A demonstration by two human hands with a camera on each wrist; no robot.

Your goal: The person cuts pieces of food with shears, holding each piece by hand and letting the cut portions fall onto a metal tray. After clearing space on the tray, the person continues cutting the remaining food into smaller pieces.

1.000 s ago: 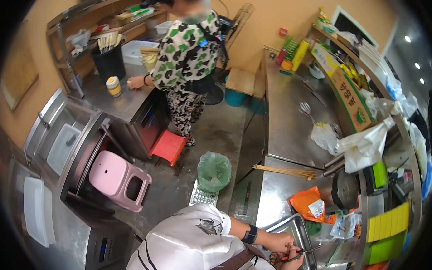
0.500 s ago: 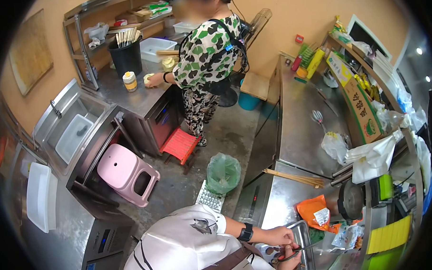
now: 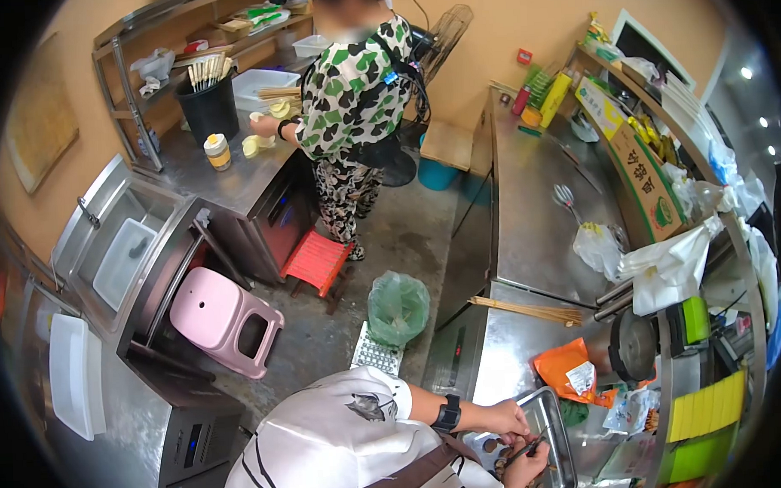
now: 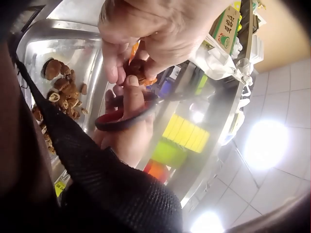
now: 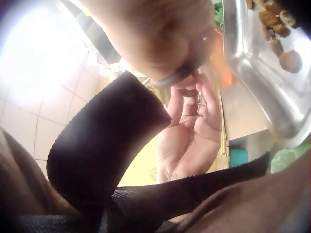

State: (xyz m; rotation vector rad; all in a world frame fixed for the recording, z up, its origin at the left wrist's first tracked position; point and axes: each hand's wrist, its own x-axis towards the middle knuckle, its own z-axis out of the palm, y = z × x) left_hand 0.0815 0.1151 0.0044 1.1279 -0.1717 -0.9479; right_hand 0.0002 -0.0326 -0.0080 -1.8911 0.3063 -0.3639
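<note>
A second ago the scissors (image 4: 116, 121) lay almost level, blades pointing away over the tray. Now they are tipped up, and the blades come in on the small brown morsel (image 4: 135, 67) from just below it. To us this looks like a piece being trimmed rather than one being fetched. The left hand (image 4: 160, 29) has kept its place above the near corner of the tray. Its grip is closed on the morsel, pinching it between thumb and fingertips. The right hand (image 4: 129, 143), directly under that grip, is clenched through the scissor loops.

The morsel is dark, rounded and rough-skinned, with an orange tint on one side, though we cannot tell what that is. The scissor handles are smooth plastic, dark outside and red within. The blades are thin metal and show only as a sliver in the head view.

Below both grips sits the steel tray (image 4: 73, 46), shallow and polished, with rounded corners. The heap of brown pieces (image 4: 60, 90) lies inside it. These are knobbly, and some are cut to show a pale ring.

Beyond the grips the brushed steel tabletop (image 3: 497, 352) carries a crinkled orange packet (image 3: 560, 364). Farther off lies a bundle of slim bamboo skewers (image 3: 530, 310).
</note>
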